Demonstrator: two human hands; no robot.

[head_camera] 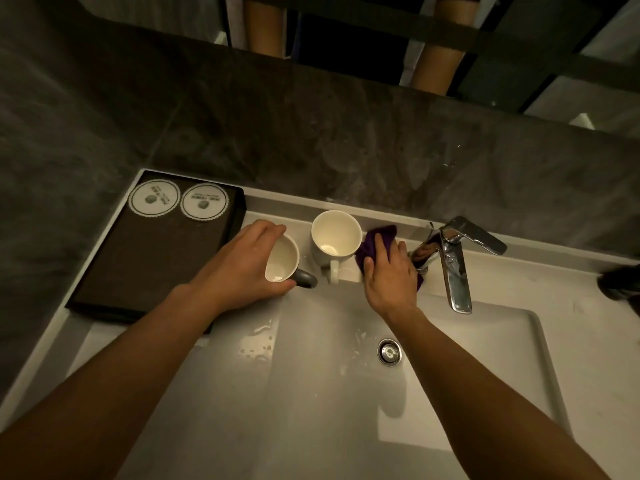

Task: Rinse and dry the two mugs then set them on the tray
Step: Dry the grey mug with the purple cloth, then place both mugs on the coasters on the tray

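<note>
Two mugs stand on the white ledge behind the sink basin. My left hand (242, 268) grips the left mug (282, 259), white inside with a grey handle pointing right. The white mug (334, 237) stands upright beside it, its handle toward me. My right hand (389, 271) presses a purple cloth (375, 242) just right of that mug, touching its side. The dark tray (145, 261) lies at the left with two round white coasters (154, 197) at its far end.
A chrome faucet (457, 268) juts over the white basin (502, 341) right of my right hand. The drain (390, 351) sits mid-basin, with water drops on the basin's left slope. A dark wall and mirror rise behind; a dark object (620, 282) rests at the right edge.
</note>
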